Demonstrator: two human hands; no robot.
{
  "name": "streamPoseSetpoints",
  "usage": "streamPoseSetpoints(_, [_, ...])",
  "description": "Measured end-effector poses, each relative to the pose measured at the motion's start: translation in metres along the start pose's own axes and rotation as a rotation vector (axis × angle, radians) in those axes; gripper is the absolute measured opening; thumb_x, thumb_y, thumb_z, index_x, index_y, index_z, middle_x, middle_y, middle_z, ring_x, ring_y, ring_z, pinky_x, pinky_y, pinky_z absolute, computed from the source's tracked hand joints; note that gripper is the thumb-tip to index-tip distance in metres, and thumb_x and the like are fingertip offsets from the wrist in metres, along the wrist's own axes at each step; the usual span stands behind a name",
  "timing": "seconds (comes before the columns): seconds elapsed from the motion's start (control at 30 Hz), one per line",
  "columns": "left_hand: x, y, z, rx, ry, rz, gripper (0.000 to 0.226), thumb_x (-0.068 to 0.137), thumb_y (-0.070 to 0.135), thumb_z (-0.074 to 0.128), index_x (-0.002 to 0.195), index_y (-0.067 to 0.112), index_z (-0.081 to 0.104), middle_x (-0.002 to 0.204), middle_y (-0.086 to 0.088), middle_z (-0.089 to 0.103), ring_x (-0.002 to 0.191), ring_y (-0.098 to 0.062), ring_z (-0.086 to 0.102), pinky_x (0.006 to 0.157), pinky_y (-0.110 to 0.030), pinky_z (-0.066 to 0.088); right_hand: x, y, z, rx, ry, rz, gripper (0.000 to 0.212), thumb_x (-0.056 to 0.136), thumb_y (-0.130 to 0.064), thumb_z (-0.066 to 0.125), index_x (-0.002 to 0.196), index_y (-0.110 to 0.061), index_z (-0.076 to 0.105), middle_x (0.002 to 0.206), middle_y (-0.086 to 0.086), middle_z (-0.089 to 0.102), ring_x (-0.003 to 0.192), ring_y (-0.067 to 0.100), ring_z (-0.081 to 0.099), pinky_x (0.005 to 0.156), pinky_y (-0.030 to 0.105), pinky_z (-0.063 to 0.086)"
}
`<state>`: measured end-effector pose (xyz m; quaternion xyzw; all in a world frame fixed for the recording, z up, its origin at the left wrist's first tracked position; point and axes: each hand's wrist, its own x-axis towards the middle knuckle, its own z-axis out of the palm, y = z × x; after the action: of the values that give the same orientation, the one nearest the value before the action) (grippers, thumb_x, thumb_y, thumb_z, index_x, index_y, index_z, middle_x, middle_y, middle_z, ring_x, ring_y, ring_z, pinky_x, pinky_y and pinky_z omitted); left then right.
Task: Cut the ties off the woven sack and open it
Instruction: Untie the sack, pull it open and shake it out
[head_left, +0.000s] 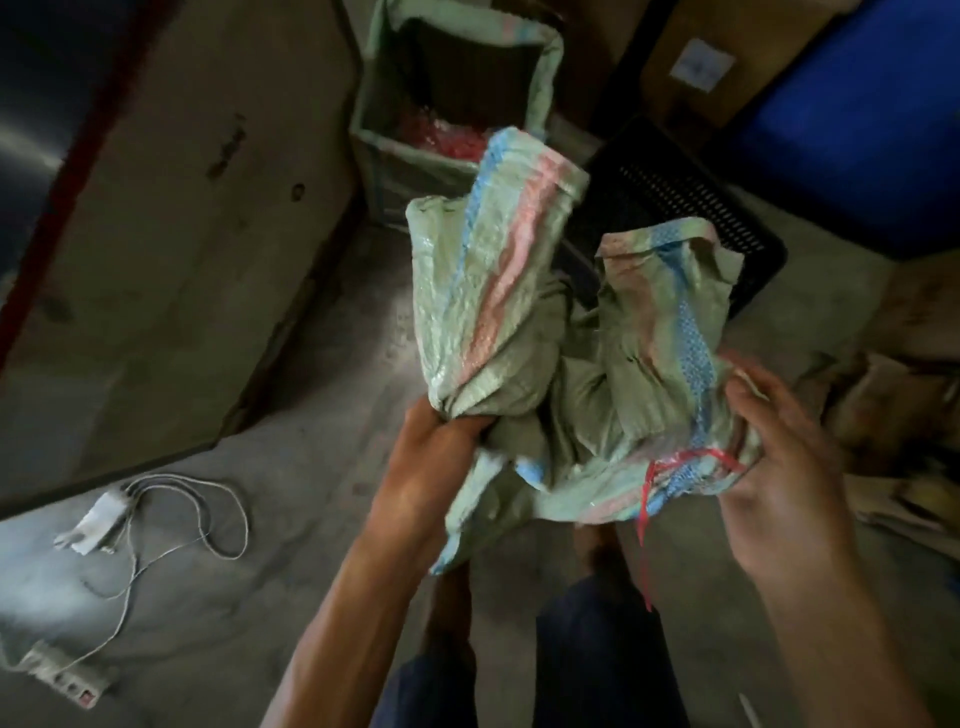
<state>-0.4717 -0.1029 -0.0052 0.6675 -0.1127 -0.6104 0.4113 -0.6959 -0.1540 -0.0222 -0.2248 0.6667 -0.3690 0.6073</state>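
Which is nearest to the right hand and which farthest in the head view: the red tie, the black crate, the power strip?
From the right hand:
1. Red tie, at the fingertips, wrapped round the bunched woven sack.
2. Black crate, above the hand, behind the sack.
3. Power strip, on the floor at the far lower left.

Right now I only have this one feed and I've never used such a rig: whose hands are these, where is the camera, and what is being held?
The single picture comes from a camera on the person's head, looking down. Their left hand grips one bunched neck of a green woven sack. The right hand holds the other gathered end, where a red tie is still wrapped, its tail dangling. No cutting tool shows. On the concrete floor lie a power strip with its cable, and behind stands an open sack-lined bin.
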Motion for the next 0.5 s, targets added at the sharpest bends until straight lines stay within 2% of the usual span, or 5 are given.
streamPoseSetpoints(0.1, [0.047,-0.027,0.052,0.095,-0.009,-0.092,0.044,0.097,-0.006,0.054,0.084,0.033,0.069,0.069,0.025,0.076,0.067,0.012,0.070,0.061,-0.007,0.056,0.051,0.013,-0.040,0.092,0.092,0.037,0.029,0.099,-0.009,0.050,0.122,-0.018,0.064,0.126,-0.002,0.069,0.102,0.003,0.069,0.077,0.016,0.057])
streamPoseSetpoints(0.23, [0.121,-0.047,0.118,0.204,0.006,-0.163,0.047,0.097,-0.008,0.051,0.087,0.033,0.070,0.070,0.023,0.077,0.071,0.010,0.072,0.063,-0.009,0.057,0.124,0.006,-0.059,0.085,-0.018,0.231,0.043,0.096,0.014,0.045,0.133,-0.004,0.053,0.104,-0.063,0.045,0.096,-0.041,0.040,0.078,-0.013,0.032])
streamPoseSetpoints(0.33, [0.183,-0.049,0.164,0.287,0.035,-0.172,0.034,0.096,-0.006,0.053,0.096,0.022,0.073,0.075,0.017,0.078,0.075,0.005,0.073,0.067,-0.012,0.058,0.198,0.016,-0.078,0.078,0.130,0.036,0.030,0.098,-0.001,0.051,0.120,-0.017,0.062,0.099,-0.029,0.072,0.091,-0.017,0.064,0.073,0.006,0.050])
streamPoseSetpoints(0.43, [0.258,-0.051,0.205,0.354,0.013,-0.093,0.027,0.095,0.002,0.059,0.118,0.011,0.069,0.112,-0.004,0.073,0.110,-0.021,0.067,0.100,-0.040,0.053,0.279,0.015,-0.089,0.008,0.235,-0.085,0.021,0.094,-0.014,0.059,0.111,-0.022,0.067,0.110,0.003,0.073,0.095,0.011,0.072,0.071,0.023,0.059])
streamPoseSetpoints(0.5, [0.311,-0.051,0.232,0.407,-0.023,-0.051,0.040,0.087,0.013,0.066,0.127,0.006,0.066,0.123,-0.012,0.071,0.118,-0.029,0.065,0.102,-0.041,0.052,0.336,0.021,-0.098,-0.031,0.263,-0.143,0.018,0.092,-0.017,0.061,0.109,-0.020,0.068,0.117,0.008,0.071,0.098,0.017,0.070,0.071,0.028,0.060])
